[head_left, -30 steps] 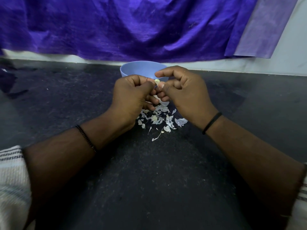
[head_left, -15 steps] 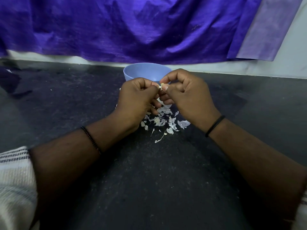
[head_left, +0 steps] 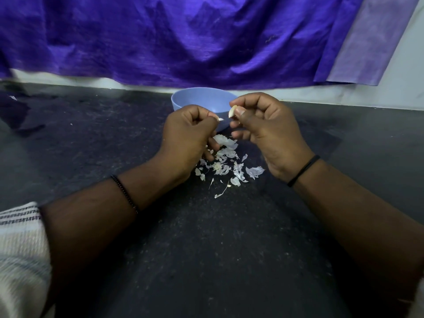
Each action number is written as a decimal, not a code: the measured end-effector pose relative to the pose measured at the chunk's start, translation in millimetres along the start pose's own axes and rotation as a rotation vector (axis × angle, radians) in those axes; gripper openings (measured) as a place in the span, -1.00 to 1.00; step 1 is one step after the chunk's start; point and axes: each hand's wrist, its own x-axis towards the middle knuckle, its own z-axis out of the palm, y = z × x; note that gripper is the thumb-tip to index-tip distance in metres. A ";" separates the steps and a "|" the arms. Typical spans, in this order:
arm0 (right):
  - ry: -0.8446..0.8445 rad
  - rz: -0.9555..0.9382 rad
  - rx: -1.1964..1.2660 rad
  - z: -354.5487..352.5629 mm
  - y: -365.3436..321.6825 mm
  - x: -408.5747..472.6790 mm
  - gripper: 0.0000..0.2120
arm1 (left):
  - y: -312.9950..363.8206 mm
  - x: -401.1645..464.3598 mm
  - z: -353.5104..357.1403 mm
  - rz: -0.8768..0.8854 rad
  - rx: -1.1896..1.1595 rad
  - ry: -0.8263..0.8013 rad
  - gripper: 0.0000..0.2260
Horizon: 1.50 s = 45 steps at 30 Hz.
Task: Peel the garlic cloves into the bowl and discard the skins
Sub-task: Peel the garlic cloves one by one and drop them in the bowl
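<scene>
Progress: I'm seeing skins (head_left: 226, 165) piling on tabletop (head_left: 206, 249); bowl (head_left: 202, 99) contents hidden.
Right hand (head_left: 263, 131): I'm pinching garlic clove (head_left: 232, 111).
Left hand (head_left: 183, 138): I'm pinching skin scrap (head_left: 220, 119).

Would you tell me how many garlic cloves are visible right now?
1: a garlic clove pinched in the right hand, in front of the blue bowl. Others may lie hidden inside the bowl.
</scene>
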 end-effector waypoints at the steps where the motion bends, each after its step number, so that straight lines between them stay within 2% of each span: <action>1: -0.009 0.014 0.016 -0.2 0.4 0.1 -0.89 | -1.2 -0.1 -0.9 0.013 0.029 0.002 -0.90; 5: -0.039 0.042 0.043 -1.5 2.1 0.5 -0.88 | -6.2 -0.3 -3.8 0.126 0.165 0.002 -0.71; 7: -0.046 0.043 0.036 -1.9 1.9 0.6 -0.88 | -6.3 -0.1 -3.3 0.166 0.179 0.013 -0.78; 9: -0.042 0.048 0.041 -1.5 1.0 0.4 -0.89 | -5.0 -0.3 -3.1 0.173 0.116 -0.007 -0.95; 12: -0.024 0.068 0.055 -1.0 -0.4 -0.5 -0.93 | -3.1 -2.7 -1.8 0.159 0.054 -0.057 -0.88; 15: -0.003 0.082 0.034 -1.2 -1.1 -0.3 -0.99 | -2.3 -3.9 -1.6 0.138 0.035 -0.064 -0.90; 21: -0.014 -0.052 -0.364 -2.4 0.4 1.1 -0.97 | -5.3 -2.3 -3.3 0.139 0.153 -0.005 -0.98; 24: -0.024 -0.157 -0.519 -4.1 -0.3 0.3 -0.95 | -5.8 -3.2 -1.9 0.202 0.238 0.020 -0.88; 27: -0.003 -0.275 -0.626 -2.4 -1.0 0.1 -0.92 | -4.9 -5.4 1.5 0.236 0.249 0.063 -0.89; 32: 0.034 -0.322 -0.622 0.8 -0.5 1.4 -0.93 | 0.1 -10.5 6.8 0.229 0.201 0.095 -0.91; 39: -0.084 -0.122 -0.364 -5.2 -5.7 2.2 -0.98 | -0.8 -3.7 1.4 0.105 0.045 0.019 -0.95; 45: -0.074 -0.143 -0.441 -7.4 -4.6 2.4 -0.95 | -3.0 -2.5 -1.1 0.109 0.045 -0.050 -0.89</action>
